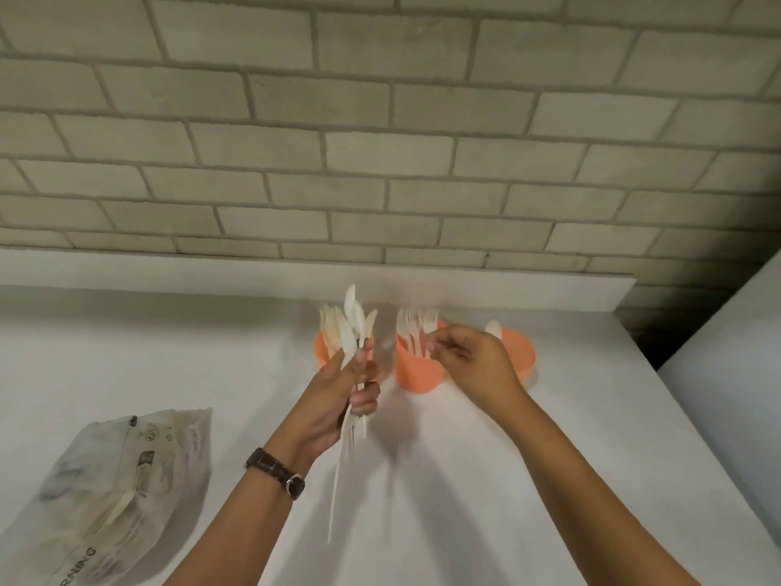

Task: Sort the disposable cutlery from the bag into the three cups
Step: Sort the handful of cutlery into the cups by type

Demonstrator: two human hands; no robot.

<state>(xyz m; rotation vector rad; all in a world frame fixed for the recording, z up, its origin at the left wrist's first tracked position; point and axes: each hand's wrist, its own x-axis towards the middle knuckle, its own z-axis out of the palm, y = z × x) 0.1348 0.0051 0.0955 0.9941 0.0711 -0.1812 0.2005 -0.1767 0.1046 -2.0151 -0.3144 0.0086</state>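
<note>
On the white counter (465, 480) in front of me, under the grey brick wall (380, 141), three orange cups stand in a row near the back edge. Over the left cup (322, 349) my left hand (338, 399) is closed around a bundle of white plastic cutlery (353, 332), knife blades fanning upward and the handles poking down below my palm; a brown-strapped watch (277, 473) sits on that wrist. That cup also has knives standing in it, partly hidden behind the bundle. My right hand (473, 365) hovers at the rim of the middle cup (416, 370), which holds forks (416, 327) with tines up; my thumb and forefinger are pinched together, but I cannot tell whether anything is between them. Behind that hand the right cup (517, 348) shows a spoon bowl above its rim. Well apart, at the near left, the crumpled plastic bag (114, 492) lies flat with some cutlery still visible inside.
</note>
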